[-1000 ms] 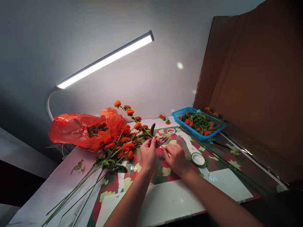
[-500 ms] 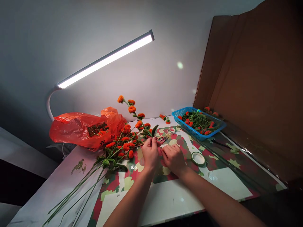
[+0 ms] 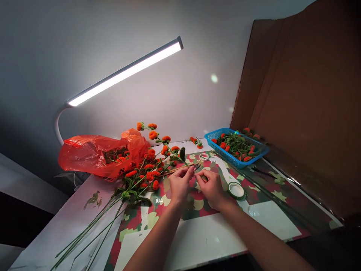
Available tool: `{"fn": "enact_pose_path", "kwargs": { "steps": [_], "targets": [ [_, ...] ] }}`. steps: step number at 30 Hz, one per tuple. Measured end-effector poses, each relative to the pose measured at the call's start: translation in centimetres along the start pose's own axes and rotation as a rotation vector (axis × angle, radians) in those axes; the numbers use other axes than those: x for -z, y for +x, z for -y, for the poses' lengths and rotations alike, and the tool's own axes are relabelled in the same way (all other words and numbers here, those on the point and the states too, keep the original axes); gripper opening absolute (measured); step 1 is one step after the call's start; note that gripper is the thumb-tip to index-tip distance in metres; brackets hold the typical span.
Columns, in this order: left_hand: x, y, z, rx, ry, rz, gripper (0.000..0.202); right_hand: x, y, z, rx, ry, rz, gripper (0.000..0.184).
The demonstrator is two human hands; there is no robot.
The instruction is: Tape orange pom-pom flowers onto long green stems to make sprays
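Observation:
My left hand (image 3: 179, 183) pinches the green stem of a branch of orange pompom flowers (image 3: 158, 140), which rises up and to the left over the table. Just right of it, my right hand (image 3: 211, 185) is closed on the same stem, fingers touching the left hand's fingertips. A roll of green floral tape (image 3: 236, 190) lies flat on the camouflage-patterned mat (image 3: 262, 190), close to my right wrist. A bundle of finished orange flower stems (image 3: 135, 180) lies to the left of my hands.
A red plastic bag (image 3: 93, 154) with more flowers sits at the back left. A blue basket (image 3: 237, 147) of orange flower pieces stands at the back right by a brown cardboard sheet (image 3: 304, 98). A lit bar lamp (image 3: 124, 71) hangs above. A small tape roll (image 3: 204, 156) lies behind my hands.
The held branch has swung lower and leftward. Both hands have shifted slightly to the right and stay closed together on the stem.

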State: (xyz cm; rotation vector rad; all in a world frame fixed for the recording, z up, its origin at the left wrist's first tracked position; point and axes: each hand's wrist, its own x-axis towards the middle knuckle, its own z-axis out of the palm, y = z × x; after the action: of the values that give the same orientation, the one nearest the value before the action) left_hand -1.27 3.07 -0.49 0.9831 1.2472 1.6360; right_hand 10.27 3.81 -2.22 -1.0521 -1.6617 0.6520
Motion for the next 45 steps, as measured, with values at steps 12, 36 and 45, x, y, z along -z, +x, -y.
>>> {"fn": "enact_pose_path", "kwargs": {
  "steps": [12, 36, 45],
  "targets": [
    [0.5, 0.6, -0.6, -0.185, 0.121, 0.101, 0.023, 2.3, 2.0, -0.1, -0.376, 0.467, 0.356, 0.034],
    [1.5, 1.4, -0.9, 0.146, -0.175, 0.289, 0.03, 1.5, 1.2, -0.2, -0.256, 0.433, 0.377, 0.03],
    [1.8, 1.3, -1.7, 0.226, -0.3, 0.36, 0.036, 2.1, 1.7, -1.2, -0.351, 0.543, 0.572, 0.037]
  ]
}}
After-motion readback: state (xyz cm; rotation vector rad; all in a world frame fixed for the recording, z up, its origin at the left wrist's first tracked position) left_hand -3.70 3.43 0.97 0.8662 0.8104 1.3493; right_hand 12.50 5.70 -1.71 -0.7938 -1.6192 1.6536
